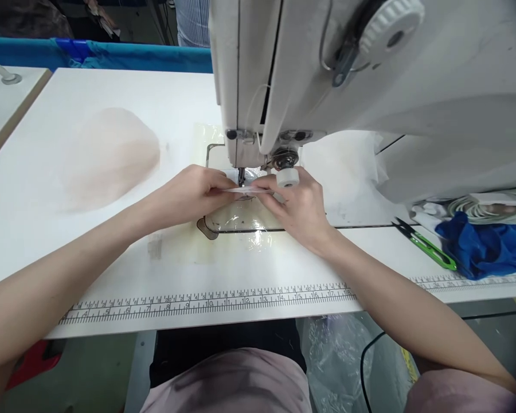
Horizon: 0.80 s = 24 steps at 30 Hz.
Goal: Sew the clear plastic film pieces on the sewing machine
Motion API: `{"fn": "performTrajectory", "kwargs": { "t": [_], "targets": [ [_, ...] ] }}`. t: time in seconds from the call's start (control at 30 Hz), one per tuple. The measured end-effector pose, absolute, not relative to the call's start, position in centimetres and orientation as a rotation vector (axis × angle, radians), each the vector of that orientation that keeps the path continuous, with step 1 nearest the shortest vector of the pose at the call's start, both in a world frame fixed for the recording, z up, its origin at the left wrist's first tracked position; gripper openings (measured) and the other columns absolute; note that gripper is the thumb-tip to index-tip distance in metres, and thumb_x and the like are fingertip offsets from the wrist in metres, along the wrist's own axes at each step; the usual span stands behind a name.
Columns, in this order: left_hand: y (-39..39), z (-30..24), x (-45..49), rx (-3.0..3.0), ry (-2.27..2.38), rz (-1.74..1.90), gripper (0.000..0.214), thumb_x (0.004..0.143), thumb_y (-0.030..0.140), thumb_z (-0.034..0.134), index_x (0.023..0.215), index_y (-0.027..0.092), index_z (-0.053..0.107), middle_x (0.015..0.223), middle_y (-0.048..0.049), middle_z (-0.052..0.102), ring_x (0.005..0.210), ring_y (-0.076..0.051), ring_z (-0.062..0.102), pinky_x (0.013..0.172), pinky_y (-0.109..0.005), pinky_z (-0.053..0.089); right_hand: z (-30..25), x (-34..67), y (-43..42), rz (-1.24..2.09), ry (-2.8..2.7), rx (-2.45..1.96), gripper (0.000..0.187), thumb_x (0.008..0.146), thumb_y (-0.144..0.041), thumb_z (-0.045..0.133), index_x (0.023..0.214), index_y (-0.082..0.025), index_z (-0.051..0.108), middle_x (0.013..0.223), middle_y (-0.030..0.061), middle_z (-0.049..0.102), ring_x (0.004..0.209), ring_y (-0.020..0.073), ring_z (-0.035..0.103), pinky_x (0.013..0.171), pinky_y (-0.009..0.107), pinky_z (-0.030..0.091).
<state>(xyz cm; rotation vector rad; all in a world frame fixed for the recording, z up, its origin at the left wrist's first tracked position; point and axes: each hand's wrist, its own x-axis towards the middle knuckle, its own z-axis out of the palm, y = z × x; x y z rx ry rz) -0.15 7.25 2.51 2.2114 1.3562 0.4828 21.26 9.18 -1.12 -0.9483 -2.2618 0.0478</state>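
Note:
A narrow strip of thin white fabric (241,190) stretches between my two hands, right in front of the sewing machine's presser foot (241,176). My left hand (195,192) pinches the strip's left end between thumb and fingers. At the other end, my right hand (298,203) grips it with thumb and forefinger, partly behind the machine's white knob (288,177). The sewing machine (258,74) rises above both hands. Whether the strip lies under the foot, I cannot tell.
A sheer beige fabric piece (116,158) lies on the white table (112,258) at left. Thin white fabric (339,172) sits under the machine arm. Green thread snips (432,246) and a blue cloth (485,244) are at right. A printed ruler (223,301) runs along the front edge.

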Motion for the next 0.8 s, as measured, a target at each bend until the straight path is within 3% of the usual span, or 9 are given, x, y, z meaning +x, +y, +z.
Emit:
{"fn": "performTrajectory", "kwargs": {
  "t": [0.13, 0.27, 0.4, 0.53, 0.8],
  "targets": [
    [7.1, 2.4, -0.3, 2.244, 1.262, 0.467, 0.039, 0.095, 0.035, 0.05, 0.065, 0.018, 0.067, 0.058, 0.0019, 0.049, 0.048, -0.007, 0.04, 0.046, -0.022, 0.033, -0.9, 21.5, 8.8, 0.075, -2.306, -0.902, 0.025, 0.097, -0.029, 0.053, 0.089, -0.021, 0.074, 0.067, -0.0023, 0.071, 0.059, 0.0127, 0.061, 0.085, 0.034, 0.05],
    [5.5, 1.2, -0.1, 2.648, 1.265, 0.538, 0.025, 0.095, 0.03, 0.052, 0.092, 0.023, 0.075, 0.065, -0.0007, 0.053, 0.06, -0.013, 0.049, 0.053, -0.027, 0.036, -0.4, 21.9, 7.8, 0.067, -2.455, -0.754, 0.019, 0.095, -0.021, 0.056, 0.089, -0.022, 0.073, 0.086, -0.0018, 0.076, 0.081, 0.0145, 0.069, 0.096, 0.037, 0.047],
    [3.2, 0.3, 0.6, 3.115, 1.392, 0.594, 0.018, 0.093, 0.024, 0.057, 0.103, 0.025, 0.072, 0.085, -0.0036, 0.068, 0.077, -0.019, 0.057, 0.062, -0.033, 0.036, -0.2, 22.1, 7.2, -0.047, -2.541, -0.654, 0.022, 0.09, -0.009, 0.055, 0.087, -0.021, 0.073, 0.101, -0.0008, 0.076, 0.099, 0.0179, 0.068, 0.103, 0.043, 0.044],
    [1.9, 0.4, 1.2, 3.202, 1.465, 0.516, 0.027, 0.091, 0.016, 0.057, 0.117, 0.022, 0.065, 0.122, -0.0039, 0.068, 0.107, -0.022, 0.06, 0.074, -0.037, 0.04, -0.1, 22.1, 7.1, -0.082, -2.561, -0.627, 0.023, 0.09, -0.008, 0.054, 0.086, -0.02, 0.073, 0.1, 0.0007, 0.076, 0.094, 0.0166, 0.07, 0.105, 0.042, 0.046],
    [1.9, 0.1, 0.8, 3.139, 1.443, 0.458, 0.031, 0.094, 0.012, 0.052, 0.124, 0.02, 0.059, 0.123, -0.0058, 0.068, 0.122, -0.022, 0.058, 0.087, -0.04, 0.042, -0.3, 22.0, 7.2, -0.098, -2.535, -0.635, 0.022, 0.089, -0.006, 0.056, 0.088, -0.02, 0.072, 0.099, 0.0008, 0.076, 0.092, 0.0166, 0.071, 0.104, 0.043, 0.048]
  ]
}}
